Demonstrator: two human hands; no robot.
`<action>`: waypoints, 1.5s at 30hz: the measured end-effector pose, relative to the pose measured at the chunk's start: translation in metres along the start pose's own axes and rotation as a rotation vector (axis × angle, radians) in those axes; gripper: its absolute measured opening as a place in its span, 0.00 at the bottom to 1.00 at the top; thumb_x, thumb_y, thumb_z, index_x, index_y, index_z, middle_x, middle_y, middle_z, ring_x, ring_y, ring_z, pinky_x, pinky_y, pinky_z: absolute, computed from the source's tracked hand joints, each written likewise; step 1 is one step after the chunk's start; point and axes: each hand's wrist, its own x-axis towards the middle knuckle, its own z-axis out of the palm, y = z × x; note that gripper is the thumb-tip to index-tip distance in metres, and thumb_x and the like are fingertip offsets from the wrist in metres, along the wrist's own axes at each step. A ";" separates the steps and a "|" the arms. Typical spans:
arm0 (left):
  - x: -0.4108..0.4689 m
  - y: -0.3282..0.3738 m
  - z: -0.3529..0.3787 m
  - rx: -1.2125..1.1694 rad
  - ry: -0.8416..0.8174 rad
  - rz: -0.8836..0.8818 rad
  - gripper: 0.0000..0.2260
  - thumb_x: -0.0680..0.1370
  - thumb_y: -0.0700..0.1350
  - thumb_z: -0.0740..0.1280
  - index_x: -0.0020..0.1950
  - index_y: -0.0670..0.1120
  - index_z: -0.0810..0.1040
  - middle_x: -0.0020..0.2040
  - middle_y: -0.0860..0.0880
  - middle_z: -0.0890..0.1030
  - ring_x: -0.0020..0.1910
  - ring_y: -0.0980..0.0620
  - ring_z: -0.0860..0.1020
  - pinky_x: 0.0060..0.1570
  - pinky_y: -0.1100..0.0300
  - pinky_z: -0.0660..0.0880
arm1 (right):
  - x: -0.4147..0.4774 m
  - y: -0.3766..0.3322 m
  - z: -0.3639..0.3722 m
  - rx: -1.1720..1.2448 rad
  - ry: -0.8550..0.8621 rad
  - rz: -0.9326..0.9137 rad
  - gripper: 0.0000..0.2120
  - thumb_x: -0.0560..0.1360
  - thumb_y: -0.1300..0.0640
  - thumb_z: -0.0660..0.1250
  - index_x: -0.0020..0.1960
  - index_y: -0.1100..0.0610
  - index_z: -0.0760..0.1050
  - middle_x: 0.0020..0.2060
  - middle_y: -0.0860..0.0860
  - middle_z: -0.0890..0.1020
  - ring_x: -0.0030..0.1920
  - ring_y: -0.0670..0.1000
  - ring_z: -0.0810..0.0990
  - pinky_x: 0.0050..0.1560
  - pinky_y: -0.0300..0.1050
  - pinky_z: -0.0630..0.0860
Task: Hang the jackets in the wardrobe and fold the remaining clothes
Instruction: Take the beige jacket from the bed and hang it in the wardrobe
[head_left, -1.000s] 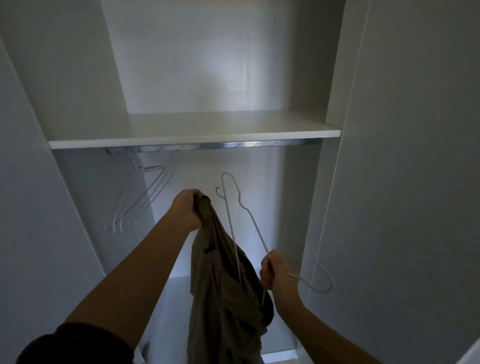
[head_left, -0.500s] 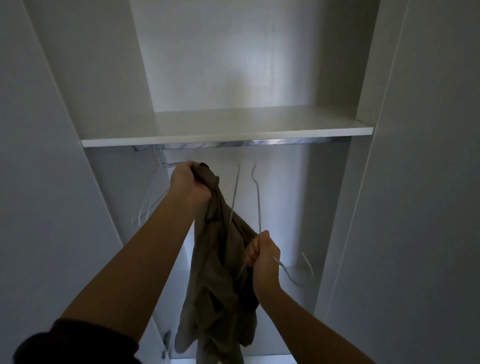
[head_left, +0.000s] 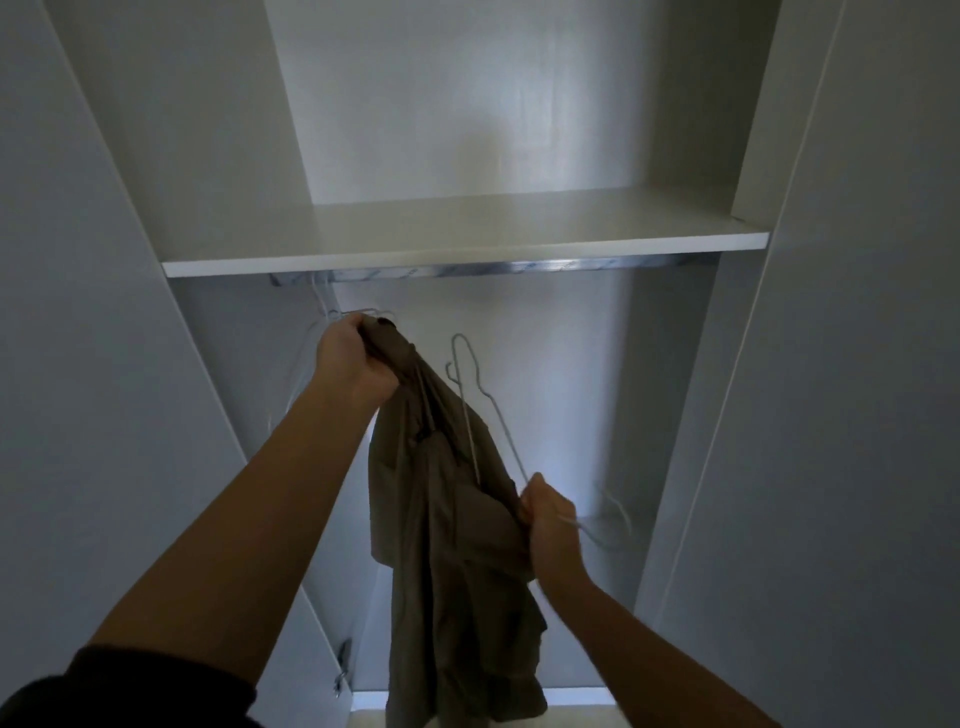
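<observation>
A khaki jacket (head_left: 447, 545) hangs inside the open white wardrobe, below the metal rail (head_left: 493, 269). My left hand (head_left: 353, 364) grips the jacket's top edge and holds it up near the rail's left end. My right hand (head_left: 548, 519) grips a white wire hanger (head_left: 480, 410) by its lower bar, beside the jacket's right side. The hanger's hook points up, below the rail and apart from it. Part of the hanger's wire runs down into the jacket's folds.
A white shelf (head_left: 467, 244) sits just above the rail. Other white wire hangers (head_left: 322, 312) hang at the rail's left end, behind my left hand. Wardrobe side walls (head_left: 857, 415) close in on both sides. A door hinge (head_left: 342, 670) shows at the lower left.
The hanger's hook has dropped from just under the rail to a lower spot. My right hand moved down and to the right. The left hand stays up with the jacket.
</observation>
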 end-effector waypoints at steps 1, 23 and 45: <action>0.004 0.002 -0.008 0.041 0.012 -0.005 0.11 0.81 0.42 0.52 0.42 0.41 0.70 0.44 0.44 0.72 0.44 0.47 0.72 0.59 0.51 0.69 | 0.002 -0.005 -0.011 -0.070 -0.003 -0.002 0.20 0.81 0.60 0.56 0.30 0.55 0.61 0.21 0.45 0.63 0.23 0.43 0.62 0.27 0.33 0.63; -0.032 -0.090 -0.015 1.117 -0.382 0.166 0.11 0.80 0.47 0.61 0.58 0.44 0.75 0.56 0.43 0.77 0.50 0.49 0.77 0.54 0.57 0.75 | 0.040 -0.081 -0.059 -0.841 -0.323 -0.035 0.09 0.74 0.51 0.66 0.39 0.53 0.80 0.31 0.48 0.78 0.30 0.44 0.76 0.29 0.34 0.70; -0.010 -0.149 -0.055 1.141 -0.232 0.952 0.03 0.78 0.42 0.64 0.44 0.48 0.74 0.41 0.52 0.76 0.39 0.60 0.73 0.46 0.64 0.71 | 0.051 -0.166 -0.087 -0.848 -0.333 -0.241 0.13 0.79 0.56 0.63 0.38 0.54 0.80 0.17 0.40 0.70 0.19 0.40 0.65 0.21 0.31 0.62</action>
